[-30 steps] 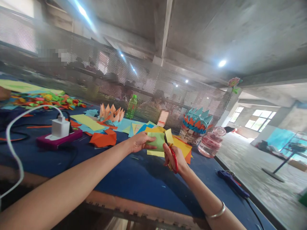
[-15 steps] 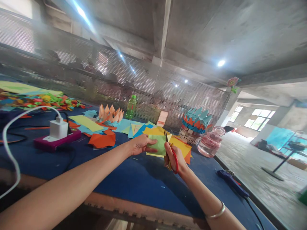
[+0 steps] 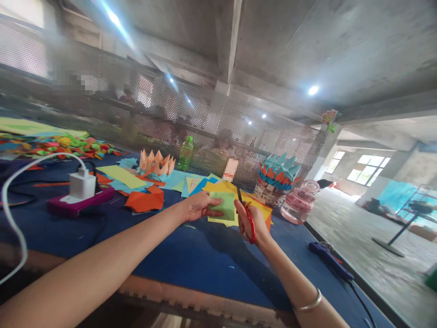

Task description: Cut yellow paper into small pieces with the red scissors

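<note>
Pinched in my left hand (image 3: 201, 205) is a light green square of paper (image 3: 225, 206), thumb on top, held above the table. My right hand (image 3: 253, 221) is closed round the red handles of a pair of scissors (image 3: 251, 224), whose dark blades point away from me just right of the paper's edge. Under and behind the green paper lie yellow and orange sheets (image 3: 261, 209). A folded orange sheet (image 3: 145, 199) lies to the left of my hands on the blue tabletop (image 3: 191, 273).
Left are a purple power strip (image 3: 78, 200) with a white charger (image 3: 82, 184) and many coloured paper scraps (image 3: 64, 146). Behind stand a peach paper crown (image 3: 157, 164) and a green bottle (image 3: 185, 154). Right are a paper-decorated basket (image 3: 276, 182), a pink jar (image 3: 297, 204) and a purple corded tool (image 3: 331, 260).
The scissors have moved slightly right, off the green paper's right edge. That edge now shows straight and apart from the blades. My left hand stays nearly in place.
</note>
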Tool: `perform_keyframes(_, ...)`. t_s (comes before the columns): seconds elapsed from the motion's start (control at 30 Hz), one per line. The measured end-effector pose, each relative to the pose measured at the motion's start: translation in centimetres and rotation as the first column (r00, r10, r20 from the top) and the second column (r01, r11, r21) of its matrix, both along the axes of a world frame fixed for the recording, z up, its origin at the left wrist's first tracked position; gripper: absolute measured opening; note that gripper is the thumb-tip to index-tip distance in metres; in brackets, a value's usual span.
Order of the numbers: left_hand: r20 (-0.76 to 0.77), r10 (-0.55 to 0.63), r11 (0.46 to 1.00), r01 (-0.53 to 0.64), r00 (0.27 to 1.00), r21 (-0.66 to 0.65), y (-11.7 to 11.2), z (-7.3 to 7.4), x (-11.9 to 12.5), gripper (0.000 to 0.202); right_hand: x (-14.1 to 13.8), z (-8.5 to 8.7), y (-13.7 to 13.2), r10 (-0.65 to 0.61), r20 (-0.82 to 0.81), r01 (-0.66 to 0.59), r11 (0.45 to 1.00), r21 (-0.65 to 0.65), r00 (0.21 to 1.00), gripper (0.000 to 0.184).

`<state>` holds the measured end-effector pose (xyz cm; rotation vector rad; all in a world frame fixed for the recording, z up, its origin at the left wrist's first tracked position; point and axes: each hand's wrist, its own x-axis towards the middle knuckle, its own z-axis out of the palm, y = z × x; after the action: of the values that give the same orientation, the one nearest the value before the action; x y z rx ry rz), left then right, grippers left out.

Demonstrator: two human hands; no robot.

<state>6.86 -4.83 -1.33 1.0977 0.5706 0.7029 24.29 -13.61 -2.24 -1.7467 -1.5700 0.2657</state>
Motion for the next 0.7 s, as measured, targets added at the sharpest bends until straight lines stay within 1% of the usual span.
perform_keyframes(0.03,0.005,0.022,1.0,-0.022,1.0,-0.006,0.1,0.1,-0.1,0.025,0.5,0.4,0.1,-0.057,0.042,0.057,0.998,0.003,0.998,0.058)
perform_keyframes(0.07,0.012,0.045,0.999,-0.045,0.999,-0.012,0.1,0.2,-0.1,0.024,1.2,0.8,0.2,-0.112,0.113,0.109,0.994,0.033,0.987,0.052)
perform_keyframes(0.1,0.019,0.063,0.998,-0.063,0.998,-0.016,0.2,0.2,-0.2,0.023,2.0,1.1,0.3,-0.167,0.208,0.161,0.986,0.044,0.964,0.046)
perform_keyframes(0.13,0.025,0.076,0.997,-0.076,0.997,-0.017,0.3,0.3,-0.2,0.023,2.9,1.3,0.4,-0.239,0.308,0.243,0.97,0.025,0.921,0.041)
perform_keyframes(0.17,0.029,0.083,0.996,-0.082,0.996,-0.017,0.3,0.4,-0.3,0.023,3.9,1.4,0.4,-0.269,0.404,0.304,0.952,-0.024,0.874,0.038)
perform_keyframes(0.2,0.032,0.085,0.996,-0.085,0.996,-0.017,0.3,0.5,-0.3,0.023,4.9,1.4,0.5,-0.26,0.484,0.338,0.938,-0.08,0.836,0.034)
perform_keyframes(0.23,0.035,0.087,0.996,-0.086,0.996,-0.016,0.4,0.5,-0.3,0.022,5.8,1.3,0.5,-0.221,0.548,0.349,0.927,-0.14,0.807,0.028)
perform_keyframes(0.3,0.048,0.101,0.995,-0.101,0.994,-0.014,0.4,0.5,-0.3,0.021,7.1,1.0,0.5,-0.115,0.604,0.322,0.914,-0.246,0.788,0.016)
perform_keyframes(0.33,0.053,0.113,0.994,-0.113,0.992,-0.014,0.5,0.5,-0.3,0.021,7.4,0.9,0.5,-0.085,0.611,0.308,0.913,-0.269,0.787,0.014)
perform_keyframes(0.4,0.056,0.139,0.99,-0.139,0.989,-0.015,0.6,0.4,-0.2,0.02,7.1,0.5,0.7,-0.086,0.604,0.267,0.939,-0.217,0.793,0.02)
perform_keyframes(0.47,0.052,0.161,0.987,-0.161,0.986,-0.013,0.7,0.2,-0.2,0.021,5.7,0.0,1.0,-0.112,0.57,0.199,0.976,-0.092,0.814,0.029)
perform_keyframes(0.5,0.048,0.167,0.986,-0.167,0.985,-0.01,0.7,0.2,-0.1,0.021,4.8,-0.4,1.2,-0.09,0.537,0.151,0.986,-0.069,0.838,0.033)
perform_keyframes(0.57,0.041,0.174,0.985,-0.174,0.984,0.0,0.8,0.1,-0.1,0.023,3.0,-1.3,1.8,0.006,0.503,0.061,0.991,-0.118,0.864,0.04)
perform_keyframes(0.6,0.038,0.178,0.984,-0.178,0.983,0.003,0.8,0.0,0.0,0.023,2.3,-1.7,2.0,0.017,0.51,0.051,0.992,-0.118,0.86,0.038)
perform_keyframes(0.63,0.036,0.183,0.983,-0.183,0.983,0.004,0.8,0.0,0.0,0.023,1.7,-2.0,2.3,0.008,0.521,0.047,0.995,-0.092,0.853,0.036)
perform_keyframes(0.7,0.032,0.189,0.982,-0.189,0.981,0.006,0.9,-0.1,0.0,0.023,1.1,-2.5,2.6,0.012,0.519,0.049,0.994,-0.103,0.855,0.031)
